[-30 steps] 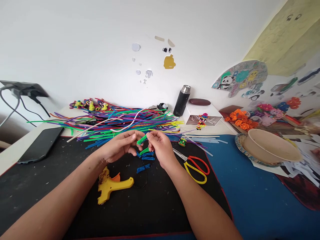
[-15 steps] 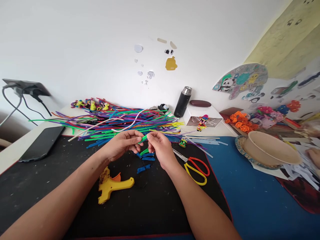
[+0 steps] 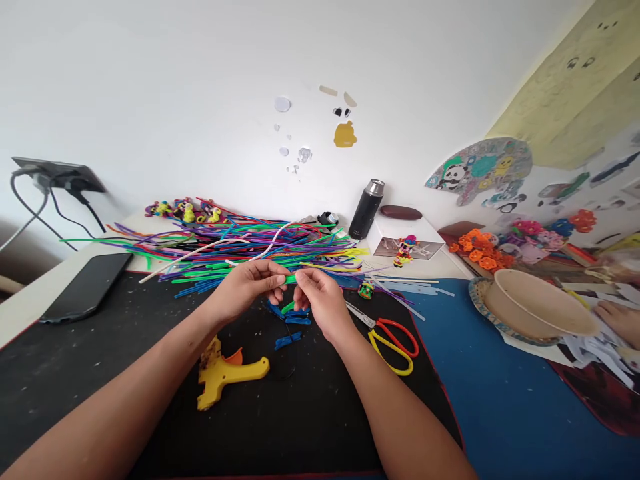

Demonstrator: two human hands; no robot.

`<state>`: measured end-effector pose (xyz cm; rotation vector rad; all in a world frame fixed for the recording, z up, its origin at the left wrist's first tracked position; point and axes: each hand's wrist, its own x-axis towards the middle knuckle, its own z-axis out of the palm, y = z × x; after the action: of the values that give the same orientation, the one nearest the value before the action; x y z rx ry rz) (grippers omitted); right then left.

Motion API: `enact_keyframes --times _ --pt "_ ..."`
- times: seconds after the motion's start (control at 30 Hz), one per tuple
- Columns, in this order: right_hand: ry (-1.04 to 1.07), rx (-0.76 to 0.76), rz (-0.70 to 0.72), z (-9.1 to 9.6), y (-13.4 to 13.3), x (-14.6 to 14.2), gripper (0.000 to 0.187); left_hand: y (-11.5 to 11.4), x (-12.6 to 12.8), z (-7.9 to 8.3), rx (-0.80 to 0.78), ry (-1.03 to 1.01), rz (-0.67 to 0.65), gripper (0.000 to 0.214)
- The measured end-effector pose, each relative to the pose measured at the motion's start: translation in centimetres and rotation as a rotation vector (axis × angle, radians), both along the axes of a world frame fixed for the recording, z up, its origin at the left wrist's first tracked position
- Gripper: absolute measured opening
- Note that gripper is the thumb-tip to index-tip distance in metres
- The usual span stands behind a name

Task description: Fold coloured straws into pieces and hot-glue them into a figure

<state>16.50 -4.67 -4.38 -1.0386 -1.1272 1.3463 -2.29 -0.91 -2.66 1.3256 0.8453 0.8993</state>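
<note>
Between my two hands is a short green pipe cleaner piece (image 3: 291, 279), pinched at each end. My left hand (image 3: 254, 285) grips its left end with thumb and fingertips; my right hand (image 3: 320, 298) has the other end, and the fingers hide part of it. Just below the hands, several blue pipe cleaner pieces (image 3: 288, 341) and another green bit (image 3: 287, 308) lie on the black mat (image 3: 320, 420). A yellow glue gun (image 3: 230, 373) rests beneath my left forearm. Scissors (image 3: 393, 340) with red and yellow handles lie open beside my right wrist.
A heap of coloured pipe cleaners (image 3: 250, 247) spreads behind my hands. Near the wall stand a black thermos (image 3: 367, 208) and a white box (image 3: 407, 233). A phone (image 3: 86, 287) lies at left. On the right are a bowl (image 3: 543, 303) and another person's hand (image 3: 620, 320).
The green piece has turned from slanted to nearly level between my fingers. The view has shifted slightly, and the other person's hand at right shows more.
</note>
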Motion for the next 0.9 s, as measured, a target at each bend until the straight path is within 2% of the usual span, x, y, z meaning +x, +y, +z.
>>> enact_keyframes --times 0.17,0.53,0.7,0.9 --pt "-0.103 0.061 -0.009 -0.24 0.05 0.05 0.04 -0.06 0.09 0.02 0.049 0.042 0.038 0.041" --pt "-0.081 0.057 0.003 -0.69 0.41 0.05 0.039 -0.57 0.53 0.07 0.086 0.091 0.075 0.043" --pt "-0.052 0.075 0.007 -0.69 0.27 -0.04 0.036 -0.51 0.52 0.0 0.032 0.004 0.062 0.041" --pt "0.006 0.052 -0.031 -0.81 0.22 -0.29 0.039 -0.23 0.41 -0.11 -0.06 -0.105 0.049 0.049"
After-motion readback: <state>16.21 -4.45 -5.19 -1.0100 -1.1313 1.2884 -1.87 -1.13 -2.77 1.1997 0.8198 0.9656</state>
